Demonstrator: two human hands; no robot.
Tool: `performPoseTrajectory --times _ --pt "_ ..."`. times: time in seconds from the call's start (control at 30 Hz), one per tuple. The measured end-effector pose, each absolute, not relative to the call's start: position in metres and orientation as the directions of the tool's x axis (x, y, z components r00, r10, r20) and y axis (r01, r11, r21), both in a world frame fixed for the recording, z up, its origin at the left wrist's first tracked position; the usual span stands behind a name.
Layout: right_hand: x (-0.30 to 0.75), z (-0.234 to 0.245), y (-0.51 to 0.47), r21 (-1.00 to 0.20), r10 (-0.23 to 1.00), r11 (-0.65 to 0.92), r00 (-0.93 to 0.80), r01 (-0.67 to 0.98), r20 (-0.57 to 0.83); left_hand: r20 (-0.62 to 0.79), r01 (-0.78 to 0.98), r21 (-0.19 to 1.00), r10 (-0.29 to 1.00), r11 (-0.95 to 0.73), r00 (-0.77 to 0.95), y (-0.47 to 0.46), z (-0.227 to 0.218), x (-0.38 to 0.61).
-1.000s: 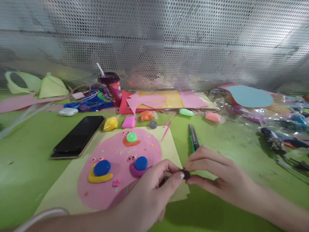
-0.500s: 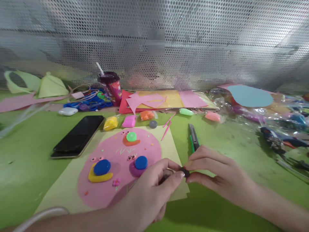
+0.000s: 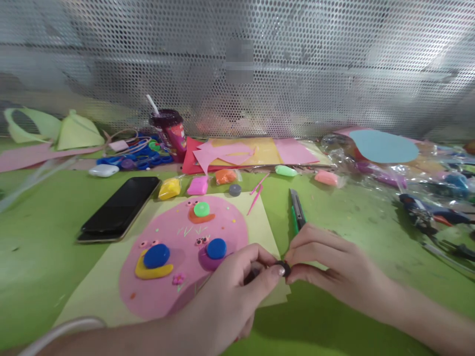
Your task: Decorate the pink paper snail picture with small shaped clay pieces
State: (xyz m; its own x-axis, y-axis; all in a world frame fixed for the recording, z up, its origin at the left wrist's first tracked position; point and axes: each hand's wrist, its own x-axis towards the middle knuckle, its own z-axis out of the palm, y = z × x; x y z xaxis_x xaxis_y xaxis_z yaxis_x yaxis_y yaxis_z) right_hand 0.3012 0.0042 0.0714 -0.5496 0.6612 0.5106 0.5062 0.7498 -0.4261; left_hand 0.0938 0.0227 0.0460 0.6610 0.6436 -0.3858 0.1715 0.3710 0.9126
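My left hand (image 3: 241, 284) pinches a small black lump (image 3: 284, 267), which looks like modelling clay, between thumb and index finger. From the other side, the fingertips of my right hand (image 3: 326, 262) press on the same lump. Both hands are held over the right edge of a pale yellow sheet (image 3: 100, 282). On that sheet lies a pink paper shape (image 3: 185, 237) bearing clay snails: one yellow with a blue cap (image 3: 156, 256), one purple with a blue cap (image 3: 216, 248), one orange with a green disc (image 3: 201, 209). My left palm is hidden.
A utility knife (image 3: 297, 210) lies just beyond my right hand. Left of the sheet is a black phone (image 3: 120, 207). Packets of clay (image 3: 169, 188), pink tools (image 3: 255, 199) and a lidded cup (image 3: 168, 133) stand behind. Plastic bags (image 3: 374, 170) lie at the right, below a perforated metal panel (image 3: 315, 64).
The black lump has turned a little between my fingertips, showing a rounder end. My right fingertips have shifted slightly on it; both hands otherwise stay in place.
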Motion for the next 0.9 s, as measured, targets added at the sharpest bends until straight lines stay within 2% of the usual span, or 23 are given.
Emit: performPoseTrajectory --times 0.53,0.9 --pt "0.3013 0.0686 0.0037 -0.427 0.663 0.748 -0.550 0.508 0.508 -0.398 0.181 0.909 0.650 0.376 0.647 0.0230 0.0512 0.0944" --pt "0.3005 0.0710 0.0033 -0.384 0.651 0.756 -0.550 0.530 0.524 -0.392 0.148 0.905 0.644 0.400 0.656 0.0218 0.0476 0.0937"
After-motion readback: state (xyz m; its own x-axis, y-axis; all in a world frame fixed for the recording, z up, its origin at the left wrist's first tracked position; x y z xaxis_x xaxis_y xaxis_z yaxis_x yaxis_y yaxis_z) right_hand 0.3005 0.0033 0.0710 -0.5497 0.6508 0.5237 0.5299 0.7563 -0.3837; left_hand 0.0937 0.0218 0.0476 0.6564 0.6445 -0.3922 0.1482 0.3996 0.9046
